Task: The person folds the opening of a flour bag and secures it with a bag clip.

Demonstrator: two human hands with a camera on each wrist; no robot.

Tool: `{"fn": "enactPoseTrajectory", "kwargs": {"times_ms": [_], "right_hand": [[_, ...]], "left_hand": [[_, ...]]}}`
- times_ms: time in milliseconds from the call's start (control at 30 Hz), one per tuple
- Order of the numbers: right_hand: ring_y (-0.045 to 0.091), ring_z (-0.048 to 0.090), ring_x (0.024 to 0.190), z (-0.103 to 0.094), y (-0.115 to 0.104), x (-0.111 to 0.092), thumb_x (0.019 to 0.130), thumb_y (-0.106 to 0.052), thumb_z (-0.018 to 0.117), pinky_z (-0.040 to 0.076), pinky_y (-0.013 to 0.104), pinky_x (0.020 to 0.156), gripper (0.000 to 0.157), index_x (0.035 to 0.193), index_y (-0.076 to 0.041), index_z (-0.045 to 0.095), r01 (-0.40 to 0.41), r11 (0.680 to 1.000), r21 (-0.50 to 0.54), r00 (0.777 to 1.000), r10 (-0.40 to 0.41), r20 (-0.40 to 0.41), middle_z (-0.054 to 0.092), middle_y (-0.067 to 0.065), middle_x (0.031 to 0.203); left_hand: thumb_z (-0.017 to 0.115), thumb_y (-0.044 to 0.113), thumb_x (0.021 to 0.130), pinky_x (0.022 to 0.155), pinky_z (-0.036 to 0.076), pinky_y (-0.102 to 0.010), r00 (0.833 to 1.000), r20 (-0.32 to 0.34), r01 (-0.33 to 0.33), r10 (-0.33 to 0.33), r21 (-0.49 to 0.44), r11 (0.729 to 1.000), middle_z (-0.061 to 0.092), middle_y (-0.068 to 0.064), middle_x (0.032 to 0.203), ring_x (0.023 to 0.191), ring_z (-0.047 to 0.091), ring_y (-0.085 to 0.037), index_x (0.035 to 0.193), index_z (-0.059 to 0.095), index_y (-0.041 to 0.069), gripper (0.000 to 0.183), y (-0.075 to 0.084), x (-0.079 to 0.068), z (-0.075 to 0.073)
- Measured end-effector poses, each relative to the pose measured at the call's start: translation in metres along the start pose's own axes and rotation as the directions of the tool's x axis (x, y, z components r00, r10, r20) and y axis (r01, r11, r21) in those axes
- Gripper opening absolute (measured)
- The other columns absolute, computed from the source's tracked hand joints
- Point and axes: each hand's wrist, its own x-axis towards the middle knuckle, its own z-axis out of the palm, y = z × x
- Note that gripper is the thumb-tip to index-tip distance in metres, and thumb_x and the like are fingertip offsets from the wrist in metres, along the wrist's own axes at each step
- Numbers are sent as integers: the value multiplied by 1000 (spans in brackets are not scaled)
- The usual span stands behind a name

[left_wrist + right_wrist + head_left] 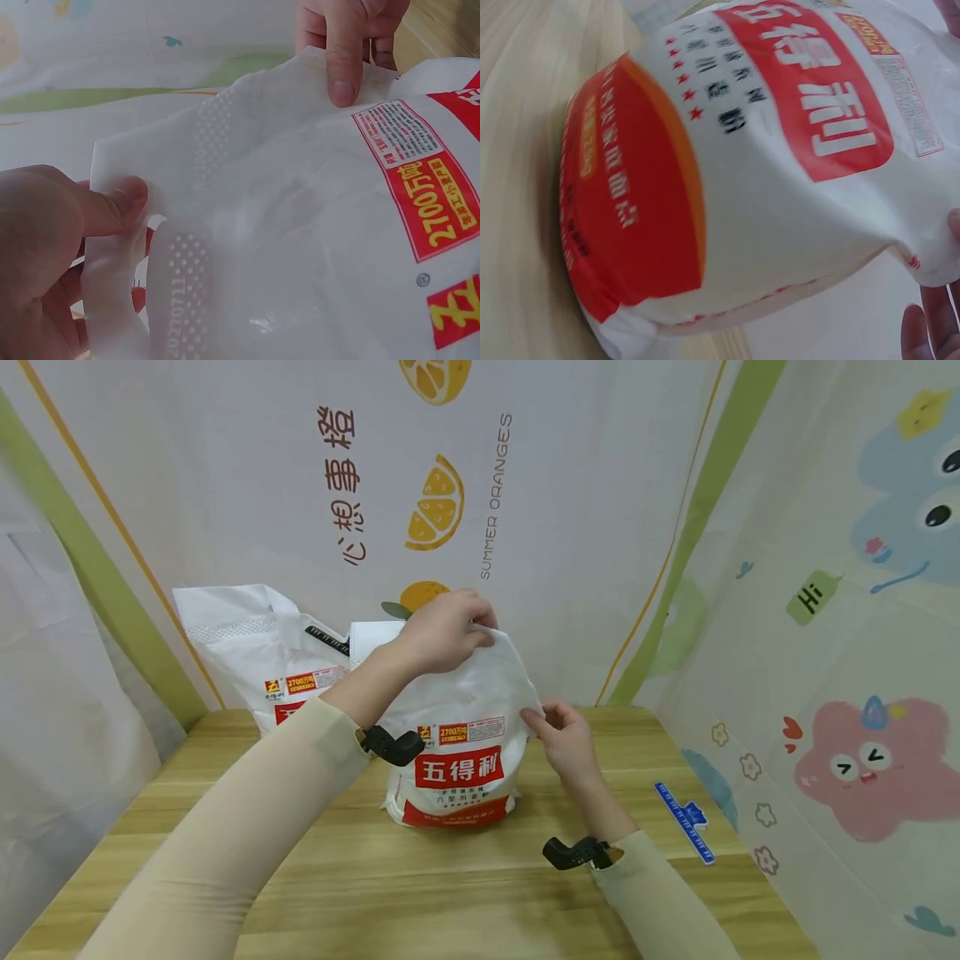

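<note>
Gripping flour bag (459, 768) w/ L hand (450, 631) at top handle & R hand (567, 741) at side edge, upright on table (450, 902), nr 2nd bag (243, 652) (partly hidden). Prob. straightening top; next, needs edges held taut.

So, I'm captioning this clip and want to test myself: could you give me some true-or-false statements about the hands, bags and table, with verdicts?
1. The bare left hand grips the top of the front white plastic bag with red printing. True.
2. The bare right hand touches nothing. False: it pinches that bag's side edge.
3. The other red-printed white plastic bag stands nearer the camera. False: it is behind the front one, to its left in the head view.
4. The flat blue strip with white markings lies on the wood-grain table. True.
</note>
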Motion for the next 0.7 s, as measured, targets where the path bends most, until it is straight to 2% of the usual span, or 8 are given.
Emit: {"fn": "enactPoseTrajectory", "kwargs": {"times_ms": [100, 200, 333, 433, 567, 700], "right_hand": [[16, 67, 100, -1, 3, -1, 101, -27, 82, 59, 24, 84, 28, 113, -3, 73, 8, 1000, -30, 1000, -8, -1, 72, 2, 104], [15, 67, 101, -3, 9, -2, 103, -21, 79, 59, 24, 86, 26, 119, -2, 72, -2, 1000, -7, 1000, 2, 5, 73, 0, 108], [11, 68, 104, -7, 17, -5, 105, -4, 70, 60, 25, 92, 22, 126, 2, 67, 29, 992, 125, 999, -33, 37, 72, -4, 111], [11, 70, 105, -10, 21, -8, 106, 1, 62, 59, 28, 97, 19, 124, 0, 66, 98, 964, 247, 991, -118, 69, 72, -5, 111], [12, 71, 105, -13, 23, -10, 108, -4, 56, 57, 31, 101, 17, 117, -10, 69, 164, 929, 331, 970, -212, 114, 74, -6, 111], [12, 72, 106, -14, 25, -10, 110, -9, 57, 56, 33, 104, 15, 117, -7, 70, 174, 936, 307, 964, -225, 140, 75, -7, 112]], "left_hand": [[73, 16, 106, 101, 55, -46, 1000, -1, -12, 12, -9, 1000, 72, -10, 115, 109, 66, -29, 111, 79, 10, 10, -4, -2, 0], [70, 14, 106, 100, 55, -46, 999, 18, -39, 40, -42, 998, 72, -11, 116, 109, 66, -29, 114, 80, 9, 14, -8, -5, -1], [63, 14, 105, 101, 54, -45, 996, 42, -71, 76, -103, 992, 72, -9, 119, 110, 63, -28, 119, 79, 11, 22, -11, -7, -3], [61, 18, 104, 102, 53, -44, 994, 32, -94, 100, -157, 983, 73, -6, 119, 111, 62, -25, 118, 80, 13, 24, -12, -8, -4], [65, 26, 106, 102, 53, -44, 993, 11, -112, 117, -206, 972, 74, -3, 115, 111, 63, -24, 107, 81, 15, 20, -10, -9, -3], [69, 39, 107, 96, 54, -43, 994, 29, -99, 106, -184, 978, 73, -3, 110, 108, 63, -23, 92, 80, 14, 31, -6, -9, 0]]}}
